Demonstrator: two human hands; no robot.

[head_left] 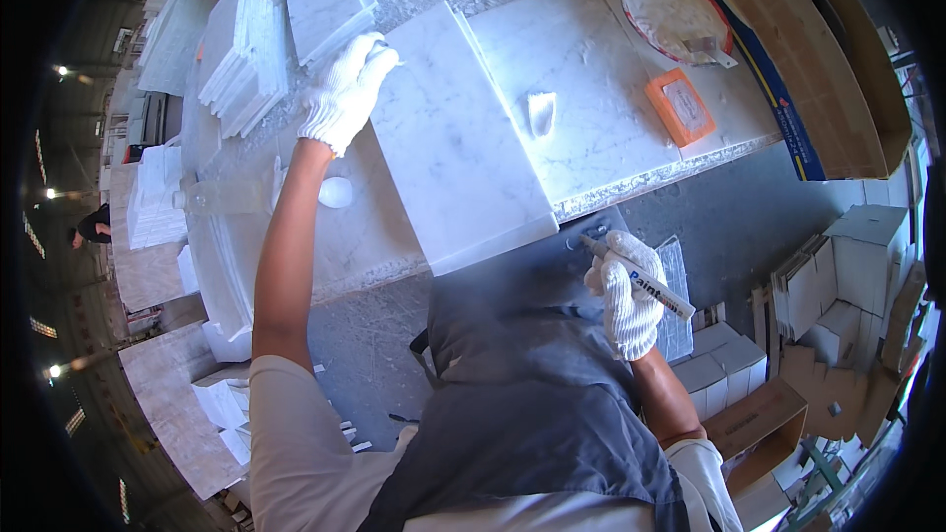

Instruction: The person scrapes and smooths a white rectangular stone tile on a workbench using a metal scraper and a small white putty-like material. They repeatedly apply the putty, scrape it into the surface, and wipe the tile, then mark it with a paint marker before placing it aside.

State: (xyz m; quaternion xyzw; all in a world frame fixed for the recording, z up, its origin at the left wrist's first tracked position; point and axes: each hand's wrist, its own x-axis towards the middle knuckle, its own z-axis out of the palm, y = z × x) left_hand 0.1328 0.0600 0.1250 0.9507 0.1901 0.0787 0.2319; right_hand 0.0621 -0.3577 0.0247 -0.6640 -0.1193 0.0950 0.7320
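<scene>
A white and grey marble tile [463, 128] lies long-ways in front of me, its near end reaching past the table's edge. My left hand [347, 89], in a white knit glove, is closed at the tile's far left corner, with its fingertips bent over the edge. Close to my apron, my right hand [631, 296], gloved too, is wrapped around a white paint marker [652, 286]. The marker's dark tip points up and left, to the right of the tile's near end and apart from it.
Stacked tiles [244, 59] stand at the far left, beside another small pile [331, 2]. Rightward on the marble-topped table are a white scrap piece [541, 113], an orange block [680, 106] and a red-rimmed bowl of white paste [724, 15]. Cardboard boxes [808, 49] stand at the right.
</scene>
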